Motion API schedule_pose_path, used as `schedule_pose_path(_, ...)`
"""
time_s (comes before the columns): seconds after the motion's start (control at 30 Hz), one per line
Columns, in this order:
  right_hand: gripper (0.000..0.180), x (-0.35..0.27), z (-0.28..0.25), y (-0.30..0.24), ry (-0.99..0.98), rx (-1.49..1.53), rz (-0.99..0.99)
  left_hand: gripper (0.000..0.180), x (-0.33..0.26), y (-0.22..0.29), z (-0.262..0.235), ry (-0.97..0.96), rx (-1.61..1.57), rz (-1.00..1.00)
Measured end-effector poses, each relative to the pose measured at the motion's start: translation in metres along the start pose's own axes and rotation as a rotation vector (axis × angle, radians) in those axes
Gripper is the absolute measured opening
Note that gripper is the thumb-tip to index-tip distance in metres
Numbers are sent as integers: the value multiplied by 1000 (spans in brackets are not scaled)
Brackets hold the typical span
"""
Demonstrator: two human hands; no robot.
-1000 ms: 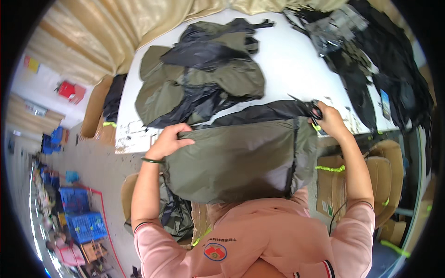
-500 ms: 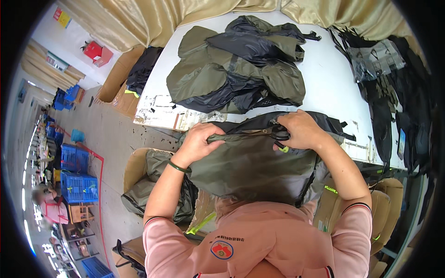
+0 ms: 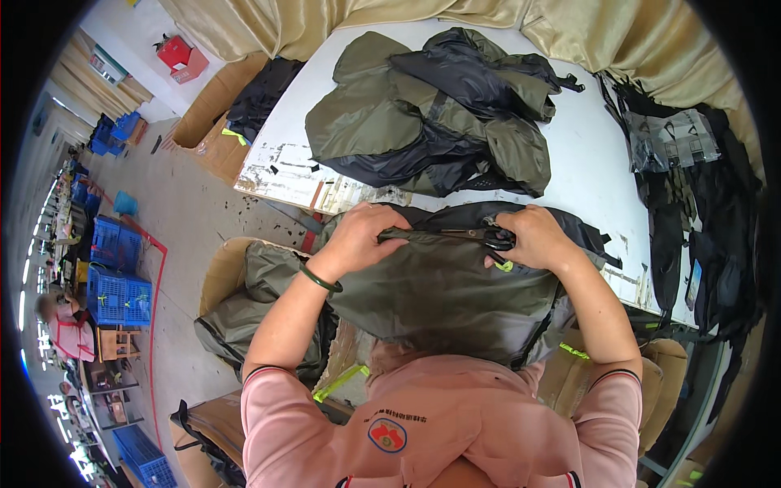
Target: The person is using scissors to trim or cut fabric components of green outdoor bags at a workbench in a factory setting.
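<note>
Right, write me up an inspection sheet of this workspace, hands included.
Surface: white table, marked and worn along its near edge.
Job's things: olive fabric stretched between the hands; black scissors, blades pointing toward the left hand.
Clutter: olive-and-black fabric pile on the table; dark straps and a clear plastic packet at the right.
Grippers: left hand pinches the fabric's upper edge; right hand grips the scissors.
Cables: nothing seen.
Surroundings: gold curtain beyond the table; blue crates and another person at the far left.
</note>
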State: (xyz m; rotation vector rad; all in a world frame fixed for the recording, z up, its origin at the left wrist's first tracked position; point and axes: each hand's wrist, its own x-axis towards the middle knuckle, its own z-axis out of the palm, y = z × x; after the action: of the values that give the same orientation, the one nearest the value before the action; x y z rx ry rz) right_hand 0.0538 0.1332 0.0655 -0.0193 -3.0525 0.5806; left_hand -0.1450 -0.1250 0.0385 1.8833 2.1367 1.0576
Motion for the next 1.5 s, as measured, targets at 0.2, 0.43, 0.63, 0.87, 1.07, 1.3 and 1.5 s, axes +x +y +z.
schedule_pose_path(0.2, 51, 0, -3, -3, -30, -55, -14, 23, -1, 1, -2, -10, 5, 2)
schedule_pose_path(0.43, 49, 10, 0, -11, -32, -31, -53, 23, -2, 5, -5, -47, 17, 3)
schedule_pose_path(0.63, 47, 8, 4, -8, -107, -11, 19, 27, -3, 7, -5, -22, -3, -35)
schedule_pose_path(0.87, 51, 7, 5, -10, -26, -8, -20, 46, -3, 13, -5, -31, 4, -113)
schedule_pose_path(1.07, 52, 16, 9, -17, 13, -10, -81, 52, -3, 15, -6, -43, 27, -121)
schedule_pose_path(1.3, 47, 16, 18, -19, 28, -51, -37, 54, -4, 19, -8, -43, 5, -125)
schedule_pose_path(1.5, 35, 2, 38, -8, 113, 172, 35, 54, -10, 3, -10, -63, -59, -138)
